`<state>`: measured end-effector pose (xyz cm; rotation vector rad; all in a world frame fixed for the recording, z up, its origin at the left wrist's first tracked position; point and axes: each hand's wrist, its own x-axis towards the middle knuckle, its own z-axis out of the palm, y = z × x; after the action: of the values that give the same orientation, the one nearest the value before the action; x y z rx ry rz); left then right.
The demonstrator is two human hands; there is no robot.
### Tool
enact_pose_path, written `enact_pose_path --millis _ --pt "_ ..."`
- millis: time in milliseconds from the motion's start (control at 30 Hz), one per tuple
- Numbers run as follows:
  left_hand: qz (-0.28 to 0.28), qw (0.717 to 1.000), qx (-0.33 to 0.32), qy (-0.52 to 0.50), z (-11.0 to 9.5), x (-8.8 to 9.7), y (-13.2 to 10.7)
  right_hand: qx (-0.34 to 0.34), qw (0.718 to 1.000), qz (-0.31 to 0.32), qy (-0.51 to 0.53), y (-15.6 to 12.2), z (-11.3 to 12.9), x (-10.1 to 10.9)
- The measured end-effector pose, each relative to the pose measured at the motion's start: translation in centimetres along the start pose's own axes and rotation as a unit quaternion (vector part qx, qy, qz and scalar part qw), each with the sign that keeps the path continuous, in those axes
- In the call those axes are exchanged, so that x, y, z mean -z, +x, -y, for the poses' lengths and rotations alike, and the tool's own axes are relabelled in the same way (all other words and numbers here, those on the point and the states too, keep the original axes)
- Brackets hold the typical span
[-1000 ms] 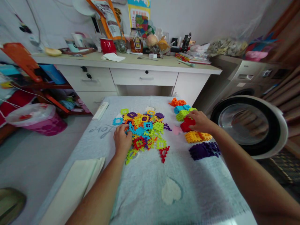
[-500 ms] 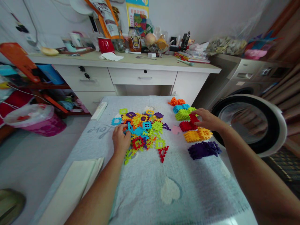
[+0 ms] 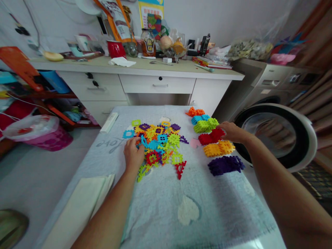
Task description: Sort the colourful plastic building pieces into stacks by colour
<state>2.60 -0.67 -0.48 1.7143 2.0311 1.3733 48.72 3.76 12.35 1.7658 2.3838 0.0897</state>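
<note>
Red blocks (image 3: 211,136) lie in a small stack on the right side of the bench (image 3: 160,207), with the right hand (image 3: 233,132) resting against their right end; its fingers lie flat and loosely spread on the stack, and whether they pinch any piece cannot be told. The red stack sits in a row of sorted stacks: green blocks (image 3: 206,125) just beyond it, then blue blocks (image 3: 201,118) and orange blocks (image 3: 195,112) further away, yellow-orange blocks (image 3: 219,148) touching it on the near side and purple blocks (image 3: 225,164) nearest the person.

To the left of this row, near the middle of the bench, a loose pile of mixed blocks (image 3: 160,141) spreads out in many colours. The left hand (image 3: 133,155) lies palm down on the pile's left edge, fingers curled over a few pieces near a blue one; what its grip has hold of is hidden under the hand. A single red triangular piece (image 3: 181,169) lies at the pile's near edge, just apart from it.

A pale blue cloth with a cream heart (image 3: 188,210) covers the bench. A white remote (image 3: 109,122) lies at its far left edge, and a folded cream cloth (image 3: 77,207) lies at the near left. Beyond stands a cluttered white desk (image 3: 160,83) with drawers, and to the right a washing machine (image 3: 275,135) with its round door open.
</note>
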Motion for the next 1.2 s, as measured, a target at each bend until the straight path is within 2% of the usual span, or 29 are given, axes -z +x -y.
enact_pose_path --millis 200,300,367,467,567,733,833,900,1000,1200 --pt "-0.002 1.000 -0.003 0.002 0.1 0.0 -0.1 -0.003 1.000 -0.006 0.016 0.1 -0.5 -0.3" --pt "-0.005 1.000 0.001 -0.003 0.0 -0.1 -0.1 0.001 0.999 -0.016 0.028 -0.3 -0.5 0.3" --pt "-0.006 1.000 0.005 -0.006 -0.1 -0.1 -0.1 0.006 0.998 -0.045 0.044 -0.6 0.2 1.2" --pt "-0.004 1.000 0.011 -0.013 -0.1 -0.2 -0.2 0.024 0.990 -0.100 0.092 -0.7 3.0 2.5" --pt "-0.003 1.000 0.018 -0.022 -0.1 -0.1 -0.1 0.082 0.978 -0.109 0.157 0.0 8.2 3.2" --pt "-0.026 0.998 0.023 -0.054 -0.2 0.2 0.0 0.185 0.959 -0.064 0.206 3.1 17.8 1.6" --pt "-0.051 0.996 0.038 -0.066 -0.2 0.5 0.0 0.211 0.956 -0.073 0.190 5.3 21.5 0.1" --pt "-0.067 0.994 0.052 -0.069 -0.2 0.5 0.0 0.218 0.955 -0.079 0.184 6.6 22.9 -0.8" --pt "-0.072 0.993 0.059 -0.071 -0.2 0.5 0.1 0.211 0.956 -0.077 0.189 7.9 23.7 -1.5" --pt "-0.061 0.994 0.058 -0.070 -0.2 0.5 0.2 0.154 0.954 -0.083 0.243 8.3 22.4 -0.9"
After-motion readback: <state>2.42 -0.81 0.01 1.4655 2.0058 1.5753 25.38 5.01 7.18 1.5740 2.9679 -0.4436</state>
